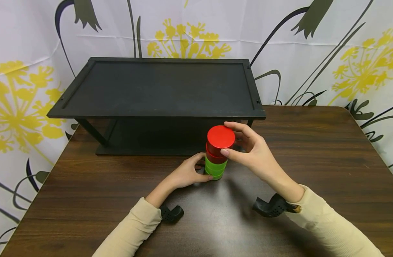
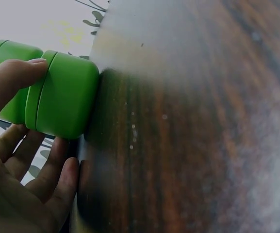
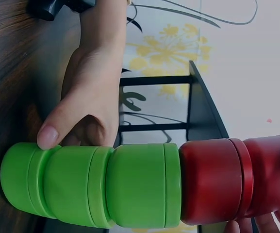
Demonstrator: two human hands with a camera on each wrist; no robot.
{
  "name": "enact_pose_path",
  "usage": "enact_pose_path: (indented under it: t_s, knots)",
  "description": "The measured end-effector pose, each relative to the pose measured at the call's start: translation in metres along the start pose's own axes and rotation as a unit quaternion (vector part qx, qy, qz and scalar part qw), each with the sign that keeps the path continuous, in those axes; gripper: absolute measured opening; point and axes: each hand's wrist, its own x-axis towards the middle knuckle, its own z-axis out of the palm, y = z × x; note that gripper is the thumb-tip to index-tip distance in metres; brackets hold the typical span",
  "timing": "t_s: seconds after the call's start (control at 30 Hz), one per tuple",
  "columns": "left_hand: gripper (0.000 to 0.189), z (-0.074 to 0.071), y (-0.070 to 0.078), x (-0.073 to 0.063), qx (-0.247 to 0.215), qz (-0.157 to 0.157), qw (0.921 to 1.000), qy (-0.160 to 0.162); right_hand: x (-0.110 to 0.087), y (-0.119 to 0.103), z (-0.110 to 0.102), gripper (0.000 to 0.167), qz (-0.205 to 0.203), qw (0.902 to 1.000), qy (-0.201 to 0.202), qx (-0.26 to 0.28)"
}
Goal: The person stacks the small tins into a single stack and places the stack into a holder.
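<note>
A column of small round lidded jars stands upright on the table. Three green jars [image 3: 137,184] form its lower part, with a lower red jar [image 3: 210,182] and a top red jar [image 1: 220,136] above them. My left hand [image 1: 187,173] curls round the bottom green jar [image 2: 67,94], its thumb near the lid seam. High on the column, my right hand [image 1: 255,151] holds the top red jar between thumb and fingers. In the right wrist view, only the fingertips of that hand show at the edge. The top red jar appears to rest on the one below.
Behind the column stands a black two-level shelf [image 1: 164,89], its front edge close to my hands. The brown wooden table [image 1: 312,160] extends to both sides. A flower-patterned cloth [image 1: 280,46] hangs behind. Each wrist carries a black camera mount [image 1: 272,206].
</note>
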Motion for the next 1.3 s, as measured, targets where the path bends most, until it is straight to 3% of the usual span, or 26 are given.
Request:
enact_pose_path:
  t_s: [0.37,0.73,1.3]
  knots:
    - [0.070,0.0012,0.0024,0.0005,0.025,-0.014,0.9995,0.009,0.0018,0.0004,-0.0007,0.064,-0.005,0.9999,0.004,-0.012]
    - [0.067,0.0022,0.0028,0.0017,0.023,-0.020,0.9995,0.007,0.0043,0.0033,0.0028,0.064,-0.040,0.9987,0.005,-0.032]
    - [0.066,0.0011,0.0023,0.0020,0.014,-0.029,0.9995,0.003,0.0042,0.0031,0.0039,0.066,-0.039,0.9987,0.002,-0.032]
